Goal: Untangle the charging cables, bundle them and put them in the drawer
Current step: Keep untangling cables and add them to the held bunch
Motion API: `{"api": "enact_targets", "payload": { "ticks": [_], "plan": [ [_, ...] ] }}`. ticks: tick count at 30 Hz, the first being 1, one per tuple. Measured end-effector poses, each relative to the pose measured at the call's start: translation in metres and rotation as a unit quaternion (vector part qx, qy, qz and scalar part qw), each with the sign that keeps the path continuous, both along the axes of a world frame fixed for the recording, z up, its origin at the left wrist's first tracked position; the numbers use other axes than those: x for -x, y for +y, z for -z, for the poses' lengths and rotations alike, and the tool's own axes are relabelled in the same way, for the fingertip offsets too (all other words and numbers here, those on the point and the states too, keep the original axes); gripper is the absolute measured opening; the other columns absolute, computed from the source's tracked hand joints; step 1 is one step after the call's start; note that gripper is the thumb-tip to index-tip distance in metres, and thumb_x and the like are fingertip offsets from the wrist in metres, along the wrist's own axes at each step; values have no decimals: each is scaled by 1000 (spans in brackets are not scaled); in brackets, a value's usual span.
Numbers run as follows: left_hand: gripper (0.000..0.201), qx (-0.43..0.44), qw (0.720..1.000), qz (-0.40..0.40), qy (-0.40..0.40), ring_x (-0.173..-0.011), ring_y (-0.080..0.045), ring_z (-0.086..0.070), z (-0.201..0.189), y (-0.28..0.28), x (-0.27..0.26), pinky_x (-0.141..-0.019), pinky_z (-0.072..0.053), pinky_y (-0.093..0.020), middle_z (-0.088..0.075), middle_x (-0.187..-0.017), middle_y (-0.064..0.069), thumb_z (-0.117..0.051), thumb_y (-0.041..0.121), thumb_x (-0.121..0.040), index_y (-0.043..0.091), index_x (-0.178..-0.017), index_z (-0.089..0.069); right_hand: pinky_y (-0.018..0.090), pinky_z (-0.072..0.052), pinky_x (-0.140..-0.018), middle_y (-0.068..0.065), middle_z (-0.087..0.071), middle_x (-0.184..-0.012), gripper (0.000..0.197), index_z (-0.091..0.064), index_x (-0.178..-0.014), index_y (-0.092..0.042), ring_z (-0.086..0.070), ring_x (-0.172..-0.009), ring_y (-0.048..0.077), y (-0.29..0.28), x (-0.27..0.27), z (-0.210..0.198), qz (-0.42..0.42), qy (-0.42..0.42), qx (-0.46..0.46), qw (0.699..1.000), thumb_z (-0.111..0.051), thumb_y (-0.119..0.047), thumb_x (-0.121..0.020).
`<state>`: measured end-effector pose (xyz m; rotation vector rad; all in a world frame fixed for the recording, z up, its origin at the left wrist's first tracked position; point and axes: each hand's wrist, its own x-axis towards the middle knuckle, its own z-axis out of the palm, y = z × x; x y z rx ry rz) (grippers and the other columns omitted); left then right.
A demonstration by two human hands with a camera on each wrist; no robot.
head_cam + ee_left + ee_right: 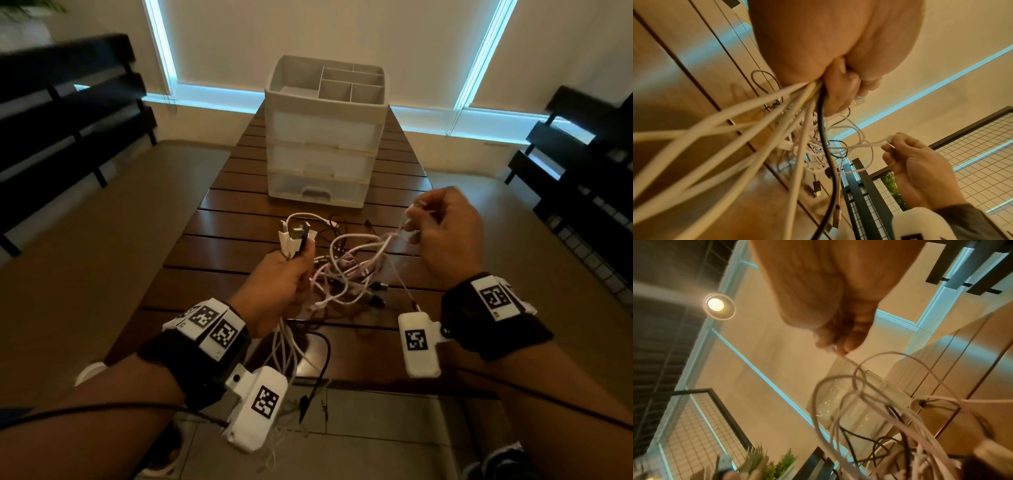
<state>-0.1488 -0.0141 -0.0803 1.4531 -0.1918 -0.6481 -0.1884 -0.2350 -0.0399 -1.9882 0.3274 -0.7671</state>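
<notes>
So the left hand [281,284] is fisted around a bunch of plug ends, while the right hand [442,233] pinches one thin strand out of the cable tangle [346,270] sitting mid-worktop. I'd feed slack through rather than yank, or the knot probably tightens. Drawer unit [323,137] sits at the worktop's [219,226] far end, with bare wood either side for laying strands out.
</notes>
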Motion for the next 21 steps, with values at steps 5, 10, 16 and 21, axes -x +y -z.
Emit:
{"api": "enact_targets", "payload": {
  "ticks": [5,10,16,21],
  "plan": [
    [43,27,1000,15,6,-43,-9,-22,-5,1,-3,-39,-20,-19,-27,-52,6,-47,52,-94,17,-69,-50,29,-58,-54,9,-66,-84,9,-49,-96,-13,-67,-62,18,16,3,-9,-86,-10,-127,988,-52,-4,-96],
    [34,39,999,-4,30,-41,-8,-22,-5,-4,0,-37,-22,-16,-27,-51,7,-51,41,-97,16,-73,-55,16,-47,-45,6,-70,-78,5,-58,-94,-7,-60,-49,5,29,1,0,-115,109,-73,985,-58,-12,-93],
    [9,46,998,-17,45,-37,-5,-34,7,-9,6,-35,-29,-16,-40,-52,6,-63,19,-92,14,-85,-60,21,-49,-46,11,-66,-74,12,-52,-108,-3,-59,-50,13,52,4,15,-241,198,-216,925,-52,-3,-95],
    [5,56,997,-28,42,-34,-3,-45,4,-12,9,-34,-36,-15,-51,-49,6,-64,12,-91,8,-92,-62,18,-50,-53,10,-66,-81,12,-60,-101,-5,-61,-60,10,57,2,22,-185,194,-181,946,-62,-12,-91]
  ]
}}
